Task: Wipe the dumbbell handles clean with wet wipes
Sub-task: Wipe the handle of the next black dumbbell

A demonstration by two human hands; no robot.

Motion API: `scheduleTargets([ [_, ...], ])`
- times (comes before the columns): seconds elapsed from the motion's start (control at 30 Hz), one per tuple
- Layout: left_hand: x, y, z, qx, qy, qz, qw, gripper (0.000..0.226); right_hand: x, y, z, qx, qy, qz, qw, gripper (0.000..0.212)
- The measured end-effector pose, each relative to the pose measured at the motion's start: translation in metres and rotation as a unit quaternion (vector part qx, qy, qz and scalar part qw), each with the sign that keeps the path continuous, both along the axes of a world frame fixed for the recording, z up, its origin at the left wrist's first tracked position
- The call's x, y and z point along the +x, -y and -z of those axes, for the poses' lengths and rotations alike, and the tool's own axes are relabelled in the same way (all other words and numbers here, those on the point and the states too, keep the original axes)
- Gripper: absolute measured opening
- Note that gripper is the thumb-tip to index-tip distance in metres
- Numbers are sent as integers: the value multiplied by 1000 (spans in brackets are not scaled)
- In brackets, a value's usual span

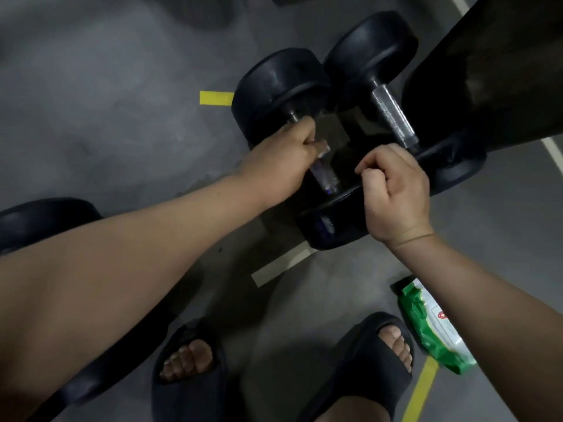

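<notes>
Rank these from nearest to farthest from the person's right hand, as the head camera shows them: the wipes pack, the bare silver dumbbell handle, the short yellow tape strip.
1. The bare silver dumbbell handle, just beyond the right hand, slightly to its right.
2. The wipes pack, lower right, back toward the person.
3. The short yellow tape strip, far off to the upper left.

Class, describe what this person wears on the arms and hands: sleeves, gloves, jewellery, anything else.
The left forearm and right forearm are bare as far up as the view shows, no sleeve in sight. The left hand and right hand are ungloved; no watch, bracelet or ring shows.
</notes>
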State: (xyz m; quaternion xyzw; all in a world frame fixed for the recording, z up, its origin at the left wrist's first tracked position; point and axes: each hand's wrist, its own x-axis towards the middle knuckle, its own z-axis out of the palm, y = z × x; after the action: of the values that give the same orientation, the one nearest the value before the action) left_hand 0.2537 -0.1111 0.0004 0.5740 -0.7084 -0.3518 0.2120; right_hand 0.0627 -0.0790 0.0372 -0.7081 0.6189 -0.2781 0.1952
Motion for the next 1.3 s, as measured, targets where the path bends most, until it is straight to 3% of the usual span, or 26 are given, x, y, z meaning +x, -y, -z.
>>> scheduleTargets([
  [0.1, 0, -15, 1, 2, 15, 126, 992, 10, 1, -1, 0, -3, 1, -5, 1000, 16],
  [0.17, 6, -22, 3, -19, 36, 159, 986, 8, 2, 0, 0, -2, -3, -11, 1000, 17],
  [0.3, 5, -31, 15, -59, -26, 32, 997, 21, 3, 1, 0, 1, -6, -5, 1000, 18],
  [0.4, -11, -41, 16, 0, -129, -121, 984, 7, 3, 2, -1, 0, -8, -3, 1000, 19],
  [0.5, -17, -39, 15, 19, -140, -76, 987, 7, 3, 2, 0, 2, -9, 0, 1000, 22],
  [0.57, -13, -32, 13, -19, -115, -40, 992, 7, 3, 2, 0, 4, -11, -1, 1000, 22],
  [0.7, -8, -22, 9, -48, -97, -100, 989, 4, 3, 1, 0, 10, -9, 2, 1000, 21],
  [0.8, -13, -30, 5, -2, -104, -60, 993, 7, 3, 1, 0, 11, -6, 3, 1000, 21],
  [0.9, -15, -40, 6, 68, -146, -85, 983, 27, 2, 2, 0, 10, -11, 0, 1000, 21],
  [1.07, -20, -45, -4, 198, -249, -191, 929, 7, 2, 2, 0, 8, -8, -1, 1000, 21],
  [1.17, -29, -45, -6, 251, -282, -251, 891, 14, 1, 2, 1, 7, -9, -1, 1000, 20],
  [1.3, -35, -41, -2, 289, -247, -301, 875, 32, 2, 2, 1, 11, -9, 3, 1000, 22],
])
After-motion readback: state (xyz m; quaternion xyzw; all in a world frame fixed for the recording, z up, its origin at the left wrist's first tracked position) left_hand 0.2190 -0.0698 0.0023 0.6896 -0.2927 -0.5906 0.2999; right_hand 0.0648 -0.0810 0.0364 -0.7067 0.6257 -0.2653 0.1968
